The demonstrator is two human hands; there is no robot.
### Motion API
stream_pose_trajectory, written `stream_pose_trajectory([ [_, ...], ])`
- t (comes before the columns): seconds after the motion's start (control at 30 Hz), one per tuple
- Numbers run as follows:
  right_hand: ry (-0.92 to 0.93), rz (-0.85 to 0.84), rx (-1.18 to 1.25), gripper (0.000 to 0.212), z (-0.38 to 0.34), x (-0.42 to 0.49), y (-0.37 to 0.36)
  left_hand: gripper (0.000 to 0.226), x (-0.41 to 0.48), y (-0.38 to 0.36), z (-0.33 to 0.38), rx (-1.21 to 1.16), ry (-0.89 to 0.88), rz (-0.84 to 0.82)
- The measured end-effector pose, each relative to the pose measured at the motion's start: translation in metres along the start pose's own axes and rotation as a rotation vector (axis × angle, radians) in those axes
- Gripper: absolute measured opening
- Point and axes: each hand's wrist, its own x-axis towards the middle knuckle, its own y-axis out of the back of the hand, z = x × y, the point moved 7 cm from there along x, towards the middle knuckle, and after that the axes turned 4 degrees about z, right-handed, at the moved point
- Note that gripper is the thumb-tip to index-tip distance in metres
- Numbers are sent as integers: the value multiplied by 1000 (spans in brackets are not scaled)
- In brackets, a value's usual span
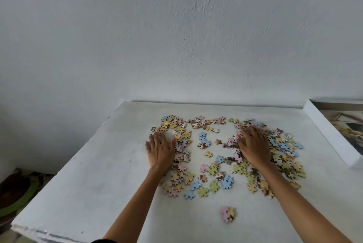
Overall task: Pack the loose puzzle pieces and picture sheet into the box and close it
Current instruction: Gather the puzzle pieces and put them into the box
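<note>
On the white table [78, 193]: two hands flat among loose puzzle pieces [214, 170], too many to count; one box [332, 134].
Left hand [160, 150] palm down, fingers spread, holding nothing, pieces touching its right edge. Right hand [254, 147] splayed flat on the pile, gripping nothing. Both forearms extended. Box sits well right of right hand.

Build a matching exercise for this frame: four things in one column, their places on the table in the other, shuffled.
Things:
1. left hand
2. right hand
3. puzzle box
4. small stray cluster of pieces

Places:
A. at the table's right edge
B. alone, nearest the camera, apart from the main spread
C. flat on the left side of the scattered pieces
D. flat on the right side of the scattered pieces

Pairs: 1-C, 2-D, 3-A, 4-B
</note>
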Motion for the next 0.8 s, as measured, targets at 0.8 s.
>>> stream_pose_trajectory([
  [0.8,25,-243,398,51,26,61,-4,60,100,-23,31,-29,-327,-141],
])
